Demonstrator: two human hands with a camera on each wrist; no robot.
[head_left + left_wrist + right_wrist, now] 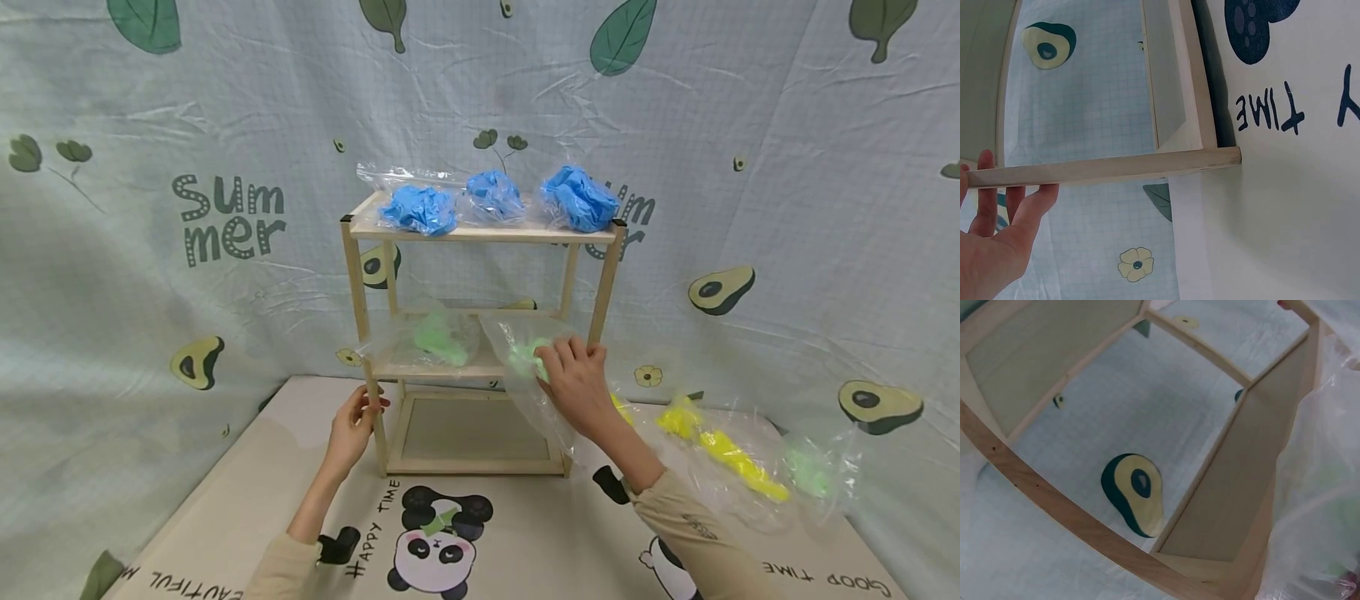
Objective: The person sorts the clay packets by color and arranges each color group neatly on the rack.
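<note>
A three-tier wooden rack (487, 467) stands on the patterned surface. My left hand (350, 433) holds its left front post, thumb and fingers around it; in the left wrist view the hand (1004, 231) is at the post (1104, 172). My right hand (577, 383) pinches a clear bag with light green content (525, 354) at the right of the middle shelf, the bag hanging over the front edge. Another green bag (442, 337) lies on that shelf's left. The right wrist view shows the clear bag (1322, 487) beside the rack; the right fingers are mostly hidden there.
Three clear bags with blue contents (420, 208) lie on the top shelf. To the right of the rack, clear bags with yellow contents (738, 467) and one with green (810, 471) lie on the surface. A printed cloth (480, 100) hangs behind.
</note>
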